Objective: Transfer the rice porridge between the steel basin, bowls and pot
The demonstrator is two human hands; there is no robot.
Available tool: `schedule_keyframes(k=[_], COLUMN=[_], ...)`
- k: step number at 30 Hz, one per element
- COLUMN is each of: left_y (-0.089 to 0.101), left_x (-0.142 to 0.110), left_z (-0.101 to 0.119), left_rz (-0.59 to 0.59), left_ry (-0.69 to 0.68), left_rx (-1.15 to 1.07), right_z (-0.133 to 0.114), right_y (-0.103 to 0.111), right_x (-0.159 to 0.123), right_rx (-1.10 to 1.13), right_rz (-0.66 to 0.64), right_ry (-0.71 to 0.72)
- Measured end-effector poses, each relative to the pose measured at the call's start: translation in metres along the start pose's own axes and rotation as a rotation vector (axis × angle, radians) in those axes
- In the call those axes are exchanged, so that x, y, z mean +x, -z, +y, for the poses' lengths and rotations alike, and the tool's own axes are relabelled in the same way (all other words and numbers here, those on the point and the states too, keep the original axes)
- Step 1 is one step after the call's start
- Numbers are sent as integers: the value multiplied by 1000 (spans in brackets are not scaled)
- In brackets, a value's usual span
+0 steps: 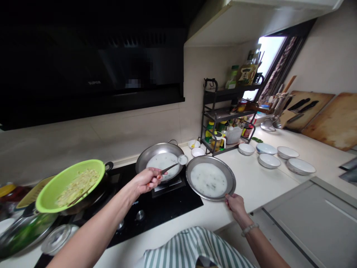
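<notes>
My left hand [150, 180] is closed round the handle of a ladle [182, 160]. The ladle's bowl is raised over the right rim of a metal wok [142, 158], which stands on the hob with white, dark-flecked liquid [161, 163] in it. With my right hand [234, 204] I grip the near right rim of a wide metal basin [232, 182]. More of the same white liquid [209, 179] fills the basin, which sits beside the wok at the hob's right edge.
A green colander [99, 169] with pale shreds and chopsticks rests at left, near a glass lid [28, 238]. Small bowls [198, 152] stand behind the basin. A spice rack [214, 111], several white bowls [269, 161] and cutting boards [331, 119] are at right. A range hood [92, 63] hangs above.
</notes>
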State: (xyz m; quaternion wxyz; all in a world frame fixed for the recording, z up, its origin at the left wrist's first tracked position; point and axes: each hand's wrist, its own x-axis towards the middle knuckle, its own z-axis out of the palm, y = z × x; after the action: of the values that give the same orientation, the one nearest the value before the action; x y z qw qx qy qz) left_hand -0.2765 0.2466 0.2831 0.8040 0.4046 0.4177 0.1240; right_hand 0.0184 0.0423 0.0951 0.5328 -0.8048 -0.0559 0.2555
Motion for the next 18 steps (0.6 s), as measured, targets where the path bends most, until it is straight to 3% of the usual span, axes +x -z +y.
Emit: schedule_keyframes(k=[6, 10, 12, 15, 18], left_y=[-28, -42, -44, -41, -35], left_x=[22, 47, 56, 64, 65], left_z=[-28, -62, -78, -94, -102], left_rz=[-41, 18, 65, 97, 58], left_ry=[79, 22, -81, -401, -627], left_rx=[132, 401, 606, 914, 987], right_z=[-1, 0, 0, 1, 1], right_y=[0, -1, 0, 0, 0], right_x=[0, 0, 1, 1, 1], right_rx=[5, 12, 13, 15, 15], right_rz=[-1, 1, 1, 0, -4], right_ry=[-7, -8, -5, 0, 2])
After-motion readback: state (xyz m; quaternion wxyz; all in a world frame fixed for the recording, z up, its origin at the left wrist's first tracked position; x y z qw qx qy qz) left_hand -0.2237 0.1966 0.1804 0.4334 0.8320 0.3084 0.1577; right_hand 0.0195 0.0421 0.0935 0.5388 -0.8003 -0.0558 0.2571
